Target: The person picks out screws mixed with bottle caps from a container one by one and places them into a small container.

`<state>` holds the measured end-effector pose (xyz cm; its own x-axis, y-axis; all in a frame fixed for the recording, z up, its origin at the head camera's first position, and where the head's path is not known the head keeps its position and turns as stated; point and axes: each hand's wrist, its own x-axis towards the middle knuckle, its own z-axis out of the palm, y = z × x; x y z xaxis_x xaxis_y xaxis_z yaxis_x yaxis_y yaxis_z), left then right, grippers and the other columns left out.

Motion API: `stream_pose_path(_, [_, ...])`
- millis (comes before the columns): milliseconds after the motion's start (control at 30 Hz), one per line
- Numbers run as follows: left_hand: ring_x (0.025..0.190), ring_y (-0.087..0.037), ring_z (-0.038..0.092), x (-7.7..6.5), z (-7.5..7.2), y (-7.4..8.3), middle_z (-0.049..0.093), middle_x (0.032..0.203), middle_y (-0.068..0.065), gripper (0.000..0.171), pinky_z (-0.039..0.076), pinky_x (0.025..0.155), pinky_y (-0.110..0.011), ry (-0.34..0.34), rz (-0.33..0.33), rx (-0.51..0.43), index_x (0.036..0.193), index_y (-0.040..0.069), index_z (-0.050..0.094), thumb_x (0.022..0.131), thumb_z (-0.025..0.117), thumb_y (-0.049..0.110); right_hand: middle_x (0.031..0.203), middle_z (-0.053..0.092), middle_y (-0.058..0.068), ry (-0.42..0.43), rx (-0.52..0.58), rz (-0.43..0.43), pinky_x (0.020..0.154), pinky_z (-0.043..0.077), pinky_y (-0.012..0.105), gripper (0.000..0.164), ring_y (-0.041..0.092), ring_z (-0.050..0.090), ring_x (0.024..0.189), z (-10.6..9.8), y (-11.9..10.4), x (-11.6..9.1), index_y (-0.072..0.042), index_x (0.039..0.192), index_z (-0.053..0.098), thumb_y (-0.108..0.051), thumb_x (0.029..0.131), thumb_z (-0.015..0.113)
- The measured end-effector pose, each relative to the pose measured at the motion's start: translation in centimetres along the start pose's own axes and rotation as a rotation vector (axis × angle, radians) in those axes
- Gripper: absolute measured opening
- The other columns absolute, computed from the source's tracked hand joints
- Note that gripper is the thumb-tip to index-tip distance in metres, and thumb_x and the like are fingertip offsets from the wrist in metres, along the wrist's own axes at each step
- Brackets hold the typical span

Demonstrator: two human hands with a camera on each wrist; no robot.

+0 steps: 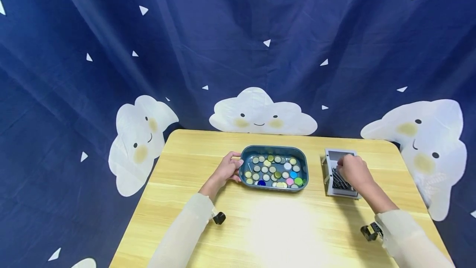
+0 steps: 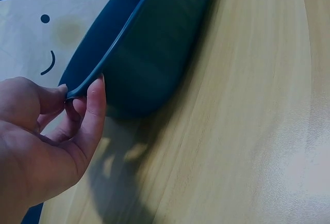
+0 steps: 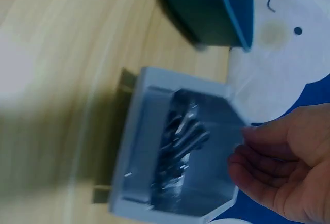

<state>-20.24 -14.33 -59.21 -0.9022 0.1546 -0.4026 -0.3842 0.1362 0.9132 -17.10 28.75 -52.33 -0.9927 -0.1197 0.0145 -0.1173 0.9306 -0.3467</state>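
My left hand pinches the left rim of a blue-green rectangular basin, thumb on the inner side and fingers outside, as the left wrist view shows. Inside the basin lie many round discs like bottle caps, mostly silver and gold, some blue, pink or green, and one slim pale stick. My right hand, fingers bent and thumb close to the fingertips, hovers at a grey open box. The box holds slim dark shiny pieces, possibly screws. Whether anything sits between my right fingertips cannot be told.
Both containers stand on a light wooden table with rounded corners. Behind it hangs a dark blue curtain with white clouds and triangles. The grey box stands to the right of the basin, with a strip of table between them.
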Motion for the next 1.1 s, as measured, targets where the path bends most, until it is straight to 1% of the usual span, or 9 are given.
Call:
stream_pose_path(33, [0.064, -0.018, 0.06, 0.0, 0.0, 0.0, 0.065, 0.107, -0.023, 0.038, 0.064, 0.048, -0.031, 0.0, 0.0, 0.003, 0.144, 0.012, 0.049, 0.106, 0.056, 0.015, 0.068, 0.069, 0.014, 0.023, 0.004, -0.007, 0.057, 0.055, 0.052, 0.021, 0.034, 0.063, 0.066, -0.2, -0.3, 0.2, -0.001, 0.068, 0.069, 0.0, 0.088, 0.066])
stream_pose_path(133, [0.063, -0.018, 0.061, 0.1, 0.0, 0.2, 0.066, 0.109, -0.022, 0.037, 0.065, 0.048, -0.031, 0.001, -0.007, 0.012, 0.143, 0.012, 0.05, 0.106, 0.056, 0.015, 0.067, 0.069, 0.014, 0.108, 0.019, -0.04, 0.053, 0.054, 0.049, 0.023, 0.028, 0.06, 0.061, -0.4, -1.3, 0.8, -0.002, 0.067, 0.068, -0.002, 0.09, 0.064])
stream_pose_path(233, [0.064, -0.019, 0.061, 0.0, 0.0, 0.4, 0.066, 0.111, -0.022, 0.037, 0.065, 0.049, -0.032, -0.003, -0.014, 0.018, 0.142, 0.012, 0.05, 0.106, 0.056, 0.015, 0.077, 0.074, 0.022, 0.178, 0.032, -0.059, 0.061, 0.061, 0.057, 0.018, 0.035, 0.068, 0.066, -0.7, -2.6, 1.5, 0.005, 0.079, 0.073, -0.004, 0.092, 0.065])
stream_pose_path(300, [0.064, -0.019, 0.062, 0.0, -0.1, 0.5, 0.066, 0.113, -0.023, 0.036, 0.065, 0.05, -0.032, -0.009, -0.019, 0.021, 0.141, 0.012, 0.05, 0.106, 0.056, 0.015, 0.086, 0.076, 0.025, 0.176, 0.05, -0.051, 0.07, 0.063, 0.06, 0.018, 0.039, 0.072, 0.074, -0.8, -3.6, 2.1, 0.008, 0.09, 0.075, -0.007, 0.094, 0.065])
stream_pose_path(533, [0.06, -0.018, 0.062, 0.0, -0.4, 0.3, 0.065, 0.111, -0.024, 0.036, 0.065, 0.048, -0.031, -0.023, -0.022, 0.017, 0.141, 0.011, 0.049, 0.106, 0.056, 0.014, 0.092, 0.078, 0.019, 0.097, 0.124, -0.056, 0.08, 0.063, 0.056, 0.017, 0.035, 0.072, 0.083, 0.5, -8.1, 4.5, 0.003, 0.096, 0.076, -0.011, 0.095, 0.067])
stream_pose_path(667, [0.061, -0.019, 0.063, 0.0, -0.4, 0.2, 0.064, 0.112, -0.025, 0.036, 0.064, 0.047, -0.03, -0.028, -0.021, 0.013, 0.141, 0.011, 0.05, 0.106, 0.056, 0.013, 0.092, 0.078, 0.015, 0.016, 0.178, -0.078, 0.085, 0.064, 0.053, 0.014, 0.032, 0.073, 0.086, 1.8, -10.8, 6.0, 0.001, 0.096, 0.078, -0.011, 0.094, 0.069])
stream_pose_path(867, [0.06, -0.02, 0.062, 0.0, -0.5, 0.1, 0.063, 0.109, -0.026, 0.035, 0.064, 0.046, -0.032, -0.029, -0.017, 0.001, 0.14, 0.01, 0.049, 0.105, 0.056, 0.012, 0.097, 0.08, 0.016, -0.106, 0.282, -0.089, 0.079, 0.067, 0.042, 0.015, 0.024, 0.075, 0.081, 4.0, -14.6, 7.7, 0.002, 0.1, 0.079, -0.009, 0.093, 0.071])
stream_pose_path(933, [0.06, -0.019, 0.062, 0.0, -0.5, 0.1, 0.064, 0.109, -0.025, 0.035, 0.064, 0.046, -0.032, -0.03, -0.016, 0.0, 0.14, 0.01, 0.049, 0.105, 0.056, 0.012, 0.096, 0.08, 0.014, -0.129, 0.295, -0.088, 0.076, 0.067, 0.038, 0.013, 0.019, 0.072, 0.076, 4.6, -15.6, 8.2, 0.0, 0.096, 0.08, -0.009, 0.092, 0.072])
stream_pose_path(1100, [0.059, -0.018, 0.062, 0.1, -0.5, 0.3, 0.065, 0.112, -0.023, 0.035, 0.064, 0.047, -0.031, -0.032, -0.018, 0.001, 0.14, 0.011, 0.05, 0.106, 0.056, 0.013, 0.077, 0.074, 0.005, -0.189, 0.317, -0.059, 0.068, 0.057, 0.029, 0.015, 0.013, 0.058, 0.066, 6.2, -17.5, 9.1, -0.004, 0.077, 0.077, -0.01, 0.091, 0.073])
